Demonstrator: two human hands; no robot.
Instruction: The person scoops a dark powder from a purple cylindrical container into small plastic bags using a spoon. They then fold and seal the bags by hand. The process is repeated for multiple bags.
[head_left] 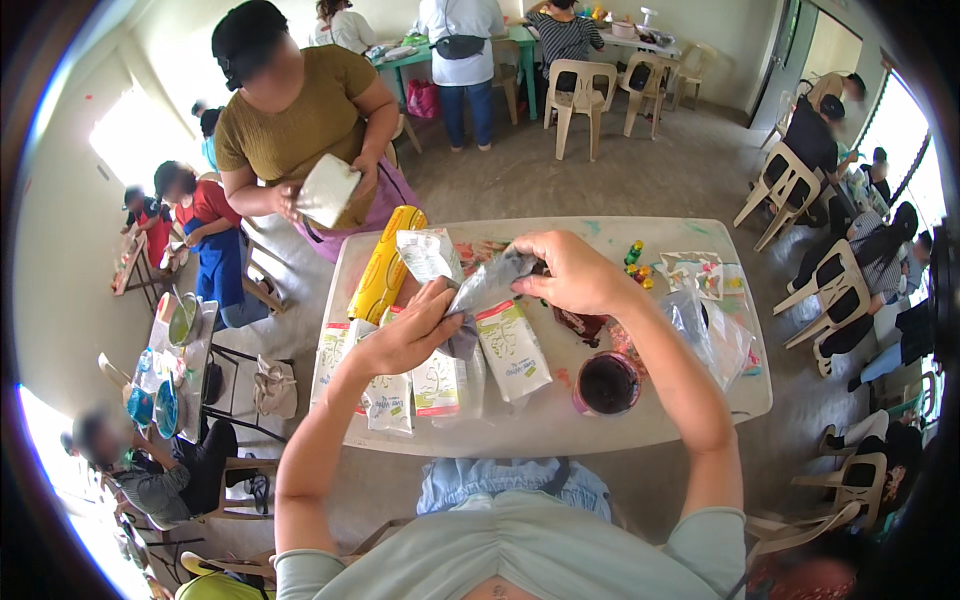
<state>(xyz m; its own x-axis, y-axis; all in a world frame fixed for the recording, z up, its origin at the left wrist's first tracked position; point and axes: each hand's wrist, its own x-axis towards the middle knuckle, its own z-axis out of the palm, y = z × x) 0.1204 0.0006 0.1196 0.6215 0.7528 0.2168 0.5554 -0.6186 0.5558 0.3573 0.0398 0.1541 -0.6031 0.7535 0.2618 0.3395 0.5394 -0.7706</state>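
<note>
A crumpled grey plastic bag (492,282) is stretched between my two hands above the middle of the table. My right hand (572,272) pinches its upper right edge between thumb and fingers. The lower left end is gripped by my left hand (412,330), fingers close together over it. Beneath and beside my left hand stand several white packs with green print, one pack (514,350) just right of the bag. A silvery-white packet (428,254) lies beyond my left fingers. Next to it is a long yellow box (388,264). What is in the bag, if anything, cannot be made out.
A jar of dark contents (606,384) stands on the pale, stained table (480,436) near my right forearm. Clear plastic bags (715,335), small colour bottles (636,258) and a printed sheet (692,272) lie right. Across the table, a person holds a white pack (328,190).
</note>
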